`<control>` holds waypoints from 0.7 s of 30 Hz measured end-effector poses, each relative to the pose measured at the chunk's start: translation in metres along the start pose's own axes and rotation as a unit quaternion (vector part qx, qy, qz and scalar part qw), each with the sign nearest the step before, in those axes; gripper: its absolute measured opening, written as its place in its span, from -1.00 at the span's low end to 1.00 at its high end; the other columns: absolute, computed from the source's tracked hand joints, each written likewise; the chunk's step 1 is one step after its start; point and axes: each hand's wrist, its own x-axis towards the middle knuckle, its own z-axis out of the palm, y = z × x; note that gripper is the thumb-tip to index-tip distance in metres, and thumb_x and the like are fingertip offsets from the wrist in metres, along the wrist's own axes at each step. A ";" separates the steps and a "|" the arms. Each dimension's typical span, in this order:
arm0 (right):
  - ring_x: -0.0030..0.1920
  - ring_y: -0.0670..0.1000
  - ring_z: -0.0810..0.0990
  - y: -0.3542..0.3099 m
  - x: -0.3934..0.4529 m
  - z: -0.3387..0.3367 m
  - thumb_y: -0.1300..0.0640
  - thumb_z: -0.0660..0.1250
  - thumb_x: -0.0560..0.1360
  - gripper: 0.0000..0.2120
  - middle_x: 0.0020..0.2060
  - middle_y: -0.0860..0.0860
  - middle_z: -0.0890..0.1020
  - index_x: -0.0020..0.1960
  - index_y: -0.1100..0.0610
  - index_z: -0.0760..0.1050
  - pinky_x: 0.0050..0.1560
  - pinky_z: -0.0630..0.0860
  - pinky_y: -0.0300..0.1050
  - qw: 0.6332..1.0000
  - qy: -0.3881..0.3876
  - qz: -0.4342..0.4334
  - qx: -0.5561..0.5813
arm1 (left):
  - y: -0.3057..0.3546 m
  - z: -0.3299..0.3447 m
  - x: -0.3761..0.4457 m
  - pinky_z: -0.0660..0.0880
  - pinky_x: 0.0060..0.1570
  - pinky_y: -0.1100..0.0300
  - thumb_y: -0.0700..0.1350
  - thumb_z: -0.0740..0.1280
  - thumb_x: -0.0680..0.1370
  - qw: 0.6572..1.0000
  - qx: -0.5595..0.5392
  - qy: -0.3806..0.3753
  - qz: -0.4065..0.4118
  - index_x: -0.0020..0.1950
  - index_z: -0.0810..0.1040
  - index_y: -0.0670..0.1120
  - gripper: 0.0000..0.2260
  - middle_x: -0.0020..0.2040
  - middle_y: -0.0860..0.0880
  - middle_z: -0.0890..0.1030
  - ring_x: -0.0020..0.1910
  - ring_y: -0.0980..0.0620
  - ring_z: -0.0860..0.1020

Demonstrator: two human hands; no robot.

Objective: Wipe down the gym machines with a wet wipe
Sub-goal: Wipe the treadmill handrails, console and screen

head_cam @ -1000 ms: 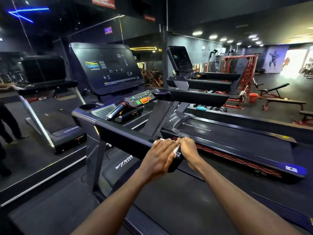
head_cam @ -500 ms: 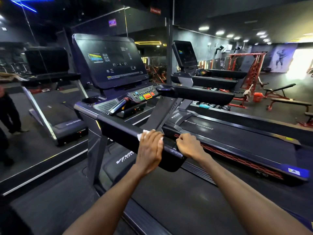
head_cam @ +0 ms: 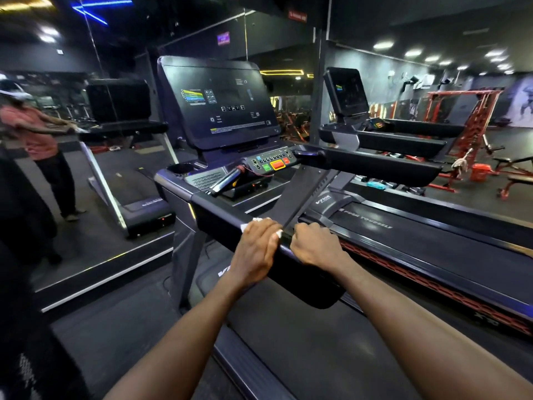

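Black padding covered the treadmill handrail [head_cam: 222, 217], where the left hand [head_cam: 255, 251] pressed a white wet wipe [head_cam: 247, 226] under curled fingers. The right hand [head_cam: 315, 245] clenched the same rail just beside it. A mirror wall [head_cam: 72, 140] stood left; red racks [head_cam: 473, 122] filled the dim gym behind.

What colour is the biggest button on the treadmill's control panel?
Orange-red with a yellow border, the biggest button shows in the head view.
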 end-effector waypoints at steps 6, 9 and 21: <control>0.28 0.31 0.49 -0.023 0.021 0.005 0.04 0.13 0.59 -0.67 0.28 0.22 0.51 0.25 0.15 0.47 0.20 0.44 0.13 1.000 -0.011 0.000 -0.007 | -0.015 0.007 -0.005 0.28 0.42 -0.03 -0.04 -0.01 0.69 0.997 0.003 -0.033 0.066 0.30 0.53 -0.21 -0.58 0.29 -0.11 0.55 0.34 -0.09 0.45; 0.29 0.33 0.47 -0.035 0.037 0.013 0.06 0.08 0.61 -0.66 0.29 0.24 0.50 0.26 0.16 0.46 0.23 0.43 0.16 1.000 -0.018 0.016 0.001 | -0.056 -0.003 0.004 0.31 0.36 0.05 -0.05 0.00 0.69 1.000 -0.013 0.019 0.011 0.22 0.56 -0.13 -0.63 0.21 -0.03 0.56 0.25 -0.05 0.49; 0.30 0.33 0.47 -0.091 0.093 0.029 0.05 0.08 0.62 -0.67 0.30 0.24 0.50 0.27 0.15 0.45 0.22 0.43 0.17 0.999 -0.033 0.026 -0.008 | -0.138 -0.012 0.027 0.39 0.19 -0.07 -0.09 0.02 0.67 0.998 -0.019 0.040 -0.037 0.10 0.56 -0.09 -0.68 0.07 -0.02 0.56 0.08 -0.07 0.52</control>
